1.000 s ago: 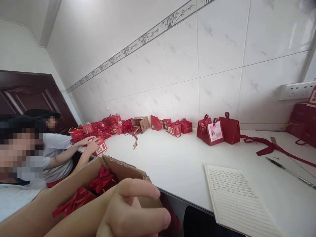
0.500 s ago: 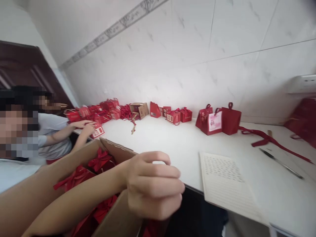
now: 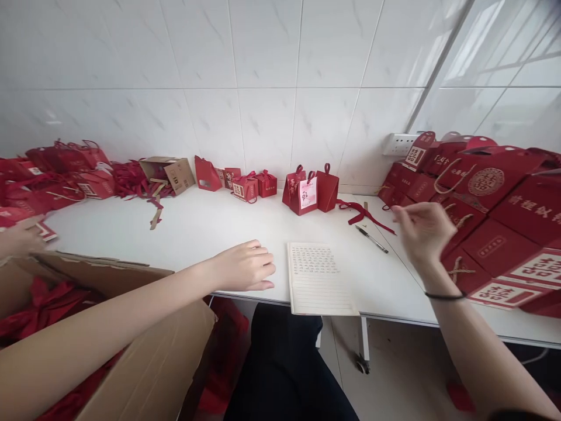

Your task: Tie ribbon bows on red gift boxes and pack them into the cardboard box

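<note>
My left hand (image 3: pixel 245 266) is low over the white table's front edge, just left of an open notebook (image 3: pixel 322 292). Its fingers are loosely stretched and nothing shows in them. My forearm crosses a large open cardboard box (image 3: pixel 153 356) that holds red ribboned boxes (image 3: pixel 48 304). On the right, my right hand (image 3: pixel 425 234), with a dark band at the wrist, is raised in front of stacked red gift boxes (image 3: pixel 495 240). Its fingers are curled in, and no object shows in them. A pen (image 3: pixel 371 238) and a dark red ribbon (image 3: pixel 368 216) lie to its left.
Small red gift boxes (image 3: pixel 307 193) stand along the tiled wall. A small cardboard box (image 3: pixel 177 175) lies beside a red ribbon pile (image 3: pixel 130 178). More red boxes (image 3: pixel 65 169) fill the far left, where another person's hand (image 3: pixel 20 235) touches one. A socket strip (image 3: pixel 398 144) is at the wall.
The view has swung right, bringing the stacked red boxes and my right hand into sight. My left hand has moved out past the cardboard box and its fingers have loosened.
</note>
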`<state>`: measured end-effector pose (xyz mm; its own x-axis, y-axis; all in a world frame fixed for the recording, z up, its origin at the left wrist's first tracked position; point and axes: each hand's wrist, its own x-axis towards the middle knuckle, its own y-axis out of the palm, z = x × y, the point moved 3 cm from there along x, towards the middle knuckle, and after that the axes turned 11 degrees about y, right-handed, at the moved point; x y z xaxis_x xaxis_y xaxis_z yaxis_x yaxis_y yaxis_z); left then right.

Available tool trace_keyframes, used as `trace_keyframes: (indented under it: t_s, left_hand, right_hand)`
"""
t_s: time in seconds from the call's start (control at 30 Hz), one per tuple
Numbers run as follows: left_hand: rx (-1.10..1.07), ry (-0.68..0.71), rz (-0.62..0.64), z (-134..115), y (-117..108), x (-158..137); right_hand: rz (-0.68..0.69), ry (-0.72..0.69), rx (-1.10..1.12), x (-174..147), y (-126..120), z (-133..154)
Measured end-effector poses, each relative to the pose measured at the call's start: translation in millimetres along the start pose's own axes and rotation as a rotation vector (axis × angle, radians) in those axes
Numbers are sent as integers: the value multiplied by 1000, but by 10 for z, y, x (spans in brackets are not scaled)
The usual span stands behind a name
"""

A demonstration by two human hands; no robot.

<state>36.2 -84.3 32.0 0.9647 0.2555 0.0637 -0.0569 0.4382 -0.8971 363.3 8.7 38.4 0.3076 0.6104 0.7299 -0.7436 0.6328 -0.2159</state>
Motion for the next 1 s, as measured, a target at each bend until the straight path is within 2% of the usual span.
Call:
trace_keyframes:
  t_s: [0.03,0.1,0.17,0.23,0.33,0.47,0.6,0.67,0.77,0.8,0.83,0.9,0.93,1.0]
  left_hand:
    - [-27,-41,100,47,120,49]
    - [-97,-149,287,127,330,138]
    - [-169,-242,399,180,477,202]
    - [-284,-296,410,207,559,229]
    - [-490,-374,365,241,593,198]
    - [-716,-465,347,291,520,145]
    - [-945,-554,422,322,473,87]
    - [-993,-584,451,329,479,32]
    - [-1022,-581,449,321,479,-49]
    - [-1032,-582,446,317,474,-71]
    - [-1043,-594,446,314,469,-88]
    - [-1067,-641,453,313,462,-109]
    - [-1077,-667,460,314,459,-114]
    - [-1094,-701,485,314,452,-114]
  right_hand:
    - [-13,20,-13,11,109,-151]
    - [62,80,-40,-22,375,-430]
    - [107,127,-80,-111,587,-646]
    - [159,152,-116,-207,713,-782]
    - [218,156,-145,-289,763,-845]
    - [292,130,-157,-310,773,-772]
    - [392,117,-180,-308,810,-694]
    - [376,87,-235,-267,778,-695]
    - [286,31,-488,-188,628,-798]
    - [294,51,-594,-179,574,-879]
    - [359,123,-683,-189,534,-995]
    - [588,351,-762,-272,502,-1284]
    - [636,417,-771,-316,500,-1408]
    - [633,409,-764,-377,533,-1559]
